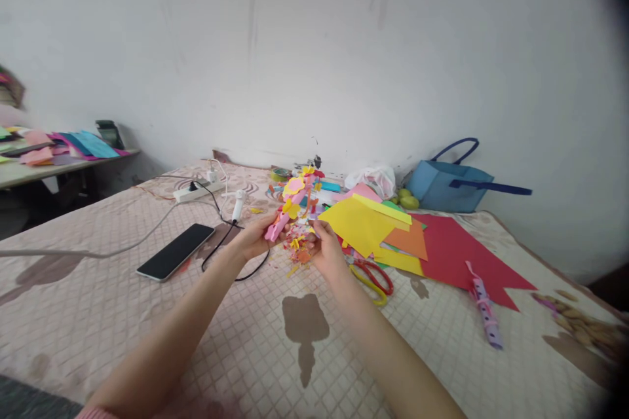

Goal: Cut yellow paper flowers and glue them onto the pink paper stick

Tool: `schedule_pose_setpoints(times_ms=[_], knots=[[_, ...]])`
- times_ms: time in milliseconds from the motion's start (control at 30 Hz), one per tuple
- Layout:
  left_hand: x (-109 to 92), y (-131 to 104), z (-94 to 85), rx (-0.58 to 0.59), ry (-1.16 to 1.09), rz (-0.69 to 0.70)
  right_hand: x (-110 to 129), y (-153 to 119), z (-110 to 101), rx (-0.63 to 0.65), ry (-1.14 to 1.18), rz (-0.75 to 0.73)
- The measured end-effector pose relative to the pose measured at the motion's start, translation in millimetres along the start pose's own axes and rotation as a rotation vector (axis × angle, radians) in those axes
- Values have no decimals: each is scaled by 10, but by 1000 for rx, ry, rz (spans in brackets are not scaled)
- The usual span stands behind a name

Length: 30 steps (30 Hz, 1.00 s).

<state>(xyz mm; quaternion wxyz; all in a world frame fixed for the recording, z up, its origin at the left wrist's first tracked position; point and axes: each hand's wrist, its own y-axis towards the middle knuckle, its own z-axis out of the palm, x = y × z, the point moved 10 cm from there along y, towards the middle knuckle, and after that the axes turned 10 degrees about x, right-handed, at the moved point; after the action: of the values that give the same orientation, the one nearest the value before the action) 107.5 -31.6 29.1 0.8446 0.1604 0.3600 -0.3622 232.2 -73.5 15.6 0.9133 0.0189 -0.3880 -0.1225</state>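
My left hand (pixel 258 237) is closed on the lower pink end of a paper craft (pixel 293 200), a pink strip with yellow and pink flower shapes that leans up and to the right. Just right of it, my right hand (pixel 324 243) has its fingers curled together by an orange paper strip; whatever they pinch is too small to make out. Small paper scraps (pixel 297 250) lie on the cloth between and beyond the hands. Scissors with red and yellow handles (pixel 374 278) rest right of my right wrist, their blades partly hidden.
A black phone (pixel 177 251), power strip (pixel 198 191), cables and a white device (pixel 238 205) lie left. Yellow paper (pixel 358 226), red paper (pixel 457 252), a purple paper roll (pixel 486 314) and a blue bag (pixel 435 184) are right. Another table (pixel 22 175) holds coloured paper.
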Motion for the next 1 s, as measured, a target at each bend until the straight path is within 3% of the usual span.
schedule_pose_setpoints(times_ms=[367, 633, 833, 1000], knots=[[37, -14, -77, -22, -40, -24, 169, 29, 63, 101, 137, -46], [7, 24, -72, 35, -55, -40, 270, 53, -19, 115, 73, -73], [-84, -4, -65, 45, -26, -56, 484, -40, -218, 89, -18, -120], [-159, -15, -83, 55, 28, -38, 761, -144, -536, 33, -65, -194]])
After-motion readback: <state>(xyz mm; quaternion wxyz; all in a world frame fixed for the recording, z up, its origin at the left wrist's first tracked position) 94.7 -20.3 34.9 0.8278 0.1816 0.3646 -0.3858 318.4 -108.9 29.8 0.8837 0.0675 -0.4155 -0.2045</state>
